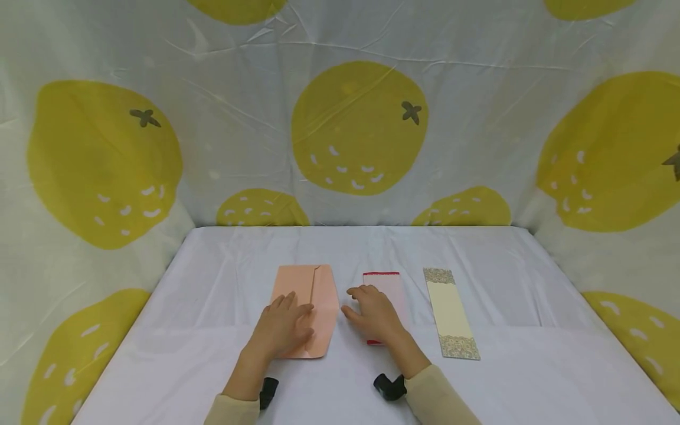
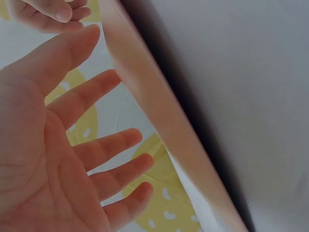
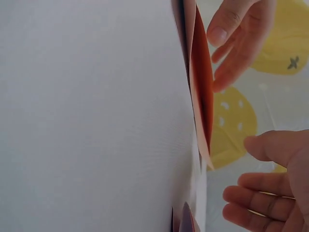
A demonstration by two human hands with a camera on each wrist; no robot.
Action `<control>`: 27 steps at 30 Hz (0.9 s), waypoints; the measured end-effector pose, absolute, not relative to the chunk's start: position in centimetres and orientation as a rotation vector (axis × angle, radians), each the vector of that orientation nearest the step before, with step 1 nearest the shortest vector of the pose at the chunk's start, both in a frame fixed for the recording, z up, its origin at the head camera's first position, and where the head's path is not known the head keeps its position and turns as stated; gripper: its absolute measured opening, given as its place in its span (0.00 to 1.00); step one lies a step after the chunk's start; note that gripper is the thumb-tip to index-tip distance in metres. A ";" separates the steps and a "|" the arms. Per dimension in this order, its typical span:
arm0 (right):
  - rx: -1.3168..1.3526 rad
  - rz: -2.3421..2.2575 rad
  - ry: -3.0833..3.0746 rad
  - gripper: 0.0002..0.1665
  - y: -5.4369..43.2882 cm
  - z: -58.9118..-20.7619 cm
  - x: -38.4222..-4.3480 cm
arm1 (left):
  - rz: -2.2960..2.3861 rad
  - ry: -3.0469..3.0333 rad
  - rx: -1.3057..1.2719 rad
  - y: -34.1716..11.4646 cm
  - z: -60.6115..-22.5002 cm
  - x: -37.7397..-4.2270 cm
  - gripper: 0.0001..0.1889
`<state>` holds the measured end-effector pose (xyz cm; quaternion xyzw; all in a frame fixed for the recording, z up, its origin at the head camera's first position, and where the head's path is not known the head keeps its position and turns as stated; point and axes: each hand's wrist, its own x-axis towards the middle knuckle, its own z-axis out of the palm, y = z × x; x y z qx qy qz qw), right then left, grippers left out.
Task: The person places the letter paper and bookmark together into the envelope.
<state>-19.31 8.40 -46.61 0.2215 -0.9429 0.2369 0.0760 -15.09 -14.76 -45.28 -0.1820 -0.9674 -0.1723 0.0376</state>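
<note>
The envelope [image 1: 324, 301] lies with its long axis toward the counter's [image 1: 510, 271] back edge, beneath the nearer left hand [image 1: 283, 326], while the right hand [image 1: 376, 311], well apart, hangs over the pink card [image 1: 389, 285], both loose-fingered and empty.

Stretches flat as a white-draped table [image 1: 510, 383] (faintly creased). Bears, left to right, a peach envelope [image 1: 324, 313], a red-edged pink piece [image 1: 390, 290] and a cream strip [image 1: 450, 310].

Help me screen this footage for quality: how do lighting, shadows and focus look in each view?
Head view: soft, even light, the peach envelope clearly outlined, faint sheen on the creased curtain; left wrist view: dimmer, a dark shadow band along the envelope's edge, the white tabletop looking hazy grey; right wrist view: also dim, tabletop greyish, left hand and right hand readable.
</note>
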 end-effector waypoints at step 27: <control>0.444 0.944 -2.991 0.15 5.4 -46.9 -20.1 | -0.343 -2.890 -0.542 -13.8 -44.6 -16.1 0.22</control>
